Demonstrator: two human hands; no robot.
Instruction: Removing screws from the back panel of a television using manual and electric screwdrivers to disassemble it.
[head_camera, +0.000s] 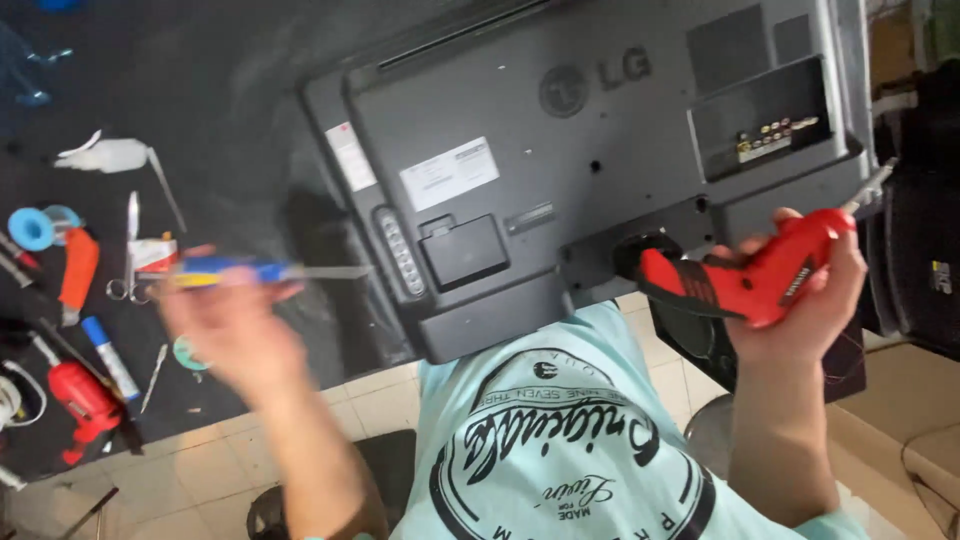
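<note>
1. We find one TV (560, 150) lying face down on the dark bench (240, 90), its grey back cover in place; near edge overhangs toward us.
2. Our right hand (810, 300) is closed around one red power driver (760, 275), held just beside the TV's lower right corner, bit (868, 188) pointing up and away.
3. Our left hand (235, 330), blurred, grips one blue-and-yellow screwdriver (250, 271) over the bench, left of the TV.
4. We judge the work early: cover not lifted, and we cannot tell whether any screws are out.
5. Count on the bench's left: one pair of scissors (128, 255), one second red tool (80, 400), one white bottle (105, 155), one blue roll (32, 228).
</note>
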